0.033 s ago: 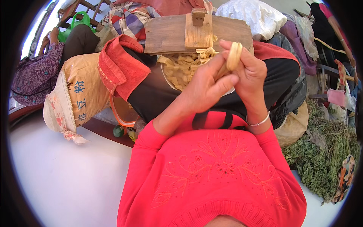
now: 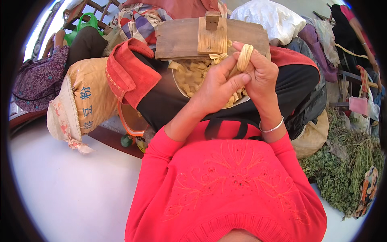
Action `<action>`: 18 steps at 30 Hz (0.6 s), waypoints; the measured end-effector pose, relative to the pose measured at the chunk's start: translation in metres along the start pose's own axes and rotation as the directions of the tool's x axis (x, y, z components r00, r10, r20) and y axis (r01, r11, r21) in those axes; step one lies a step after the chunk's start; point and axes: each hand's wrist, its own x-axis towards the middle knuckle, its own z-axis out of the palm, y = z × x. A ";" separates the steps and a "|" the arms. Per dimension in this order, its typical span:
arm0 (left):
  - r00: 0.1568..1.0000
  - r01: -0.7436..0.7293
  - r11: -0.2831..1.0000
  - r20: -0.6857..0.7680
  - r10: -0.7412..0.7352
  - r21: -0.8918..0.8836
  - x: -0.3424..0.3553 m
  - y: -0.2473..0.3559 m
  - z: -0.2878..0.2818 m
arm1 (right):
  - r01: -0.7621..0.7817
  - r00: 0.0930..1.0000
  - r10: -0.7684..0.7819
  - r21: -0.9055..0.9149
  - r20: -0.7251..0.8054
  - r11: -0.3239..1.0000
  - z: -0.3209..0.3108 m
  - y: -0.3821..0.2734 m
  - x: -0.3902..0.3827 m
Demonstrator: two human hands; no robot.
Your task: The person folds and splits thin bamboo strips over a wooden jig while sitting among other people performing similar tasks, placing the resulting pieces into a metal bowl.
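Note:
Above my lap, my two hands meet around a small looped bundle of pale yellow, fibrous strips (image 2: 244, 58), whose exact kind I cannot make out. My right hand (image 2: 263, 74), with a silver bangle at the wrist, grips the bundle, its fingers curled behind it. My left hand (image 2: 217, 84) is closed on the bundle's lower end, thumb pressed toward the right palm. Beneath the hands, a pale-rimmed container (image 2: 176, 82) holds many similar folded yellow pieces (image 2: 193, 74). My left forearm and hand cover part of it.
Beyond the container lies a wooden board (image 2: 177, 38) with an upright block (image 2: 212, 20). A red towel (image 2: 131, 76) drapes my left knee. A tan sack (image 2: 92, 94) stands at left, near another person's patterned sleeve (image 2: 40, 82). Dried greenery (image 2: 342, 165) is heaped at right; a white sack (image 2: 268, 18) sits behind.
Both hands have shifted slightly left. The looped bundle has turned from upright to a slant, and more yellow pieces show below my hands.

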 end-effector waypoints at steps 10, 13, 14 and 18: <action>0.986 0.099 0.750 0.036 -0.162 0.654 -0.031 -0.042 -0.050 | 0.064 0.901 0.143 -0.451 0.410 0.890 -0.006 0.013 -0.042; 0.993 -0.111 0.308 0.120 -0.011 0.945 -0.050 -0.040 -0.050 | -0.560 0.680 0.537 -0.120 0.499 0.820 0.008 0.028 -0.085; 0.987 -0.158 0.284 0.149 0.051 0.946 -0.054 -0.043 -0.052 | -0.758 0.530 0.624 -0.008 0.575 0.652 0.012 0.026 -0.087; 0.953 -0.236 0.352 0.146 0.266 0.906 -0.049 -0.051 -0.050 | -0.909 0.308 0.571 0.413 0.761 -0.060 0.020 0.023 -0.080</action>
